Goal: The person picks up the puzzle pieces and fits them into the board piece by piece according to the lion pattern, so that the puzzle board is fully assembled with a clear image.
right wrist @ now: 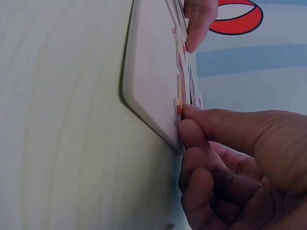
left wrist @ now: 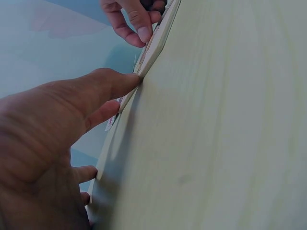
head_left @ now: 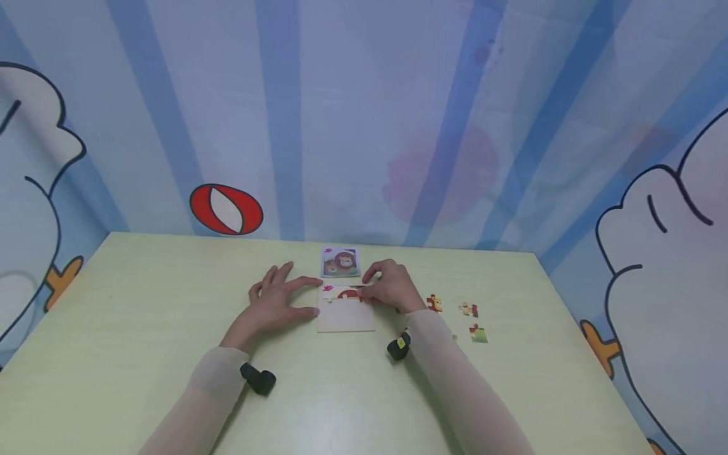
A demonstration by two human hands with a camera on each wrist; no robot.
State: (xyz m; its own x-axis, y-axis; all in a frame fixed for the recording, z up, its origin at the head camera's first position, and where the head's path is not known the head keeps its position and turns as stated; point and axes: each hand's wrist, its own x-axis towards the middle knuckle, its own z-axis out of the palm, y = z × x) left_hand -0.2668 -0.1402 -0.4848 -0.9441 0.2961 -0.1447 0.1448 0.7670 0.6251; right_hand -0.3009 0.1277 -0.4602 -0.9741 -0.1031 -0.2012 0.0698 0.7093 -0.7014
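A white puzzle board (head_left: 345, 317) lies on the table, its top part covered by fitted puzzle pieces (head_left: 345, 293) with red and pink print. My left hand (head_left: 273, 304) is spread beside it, thumb and index fingertip touching the board's left edge. At the upper right of the board my right hand (head_left: 395, 287) pinches a small puzzle piece (right wrist: 179, 106) between thumb and index finger, held against the board's surface. The fingers hide most of that piece. Just behind the board lies a picture card (head_left: 340, 262) showing lions.
Loose puzzle pieces lie to the right of the board, among them a brown and yellow piece (head_left: 434, 303), a pale one (head_left: 469, 309) and a green one (head_left: 478, 333). The right forearm partly hides others. A printed curtain (head_left: 352, 126) stands behind the table (head_left: 170, 284).
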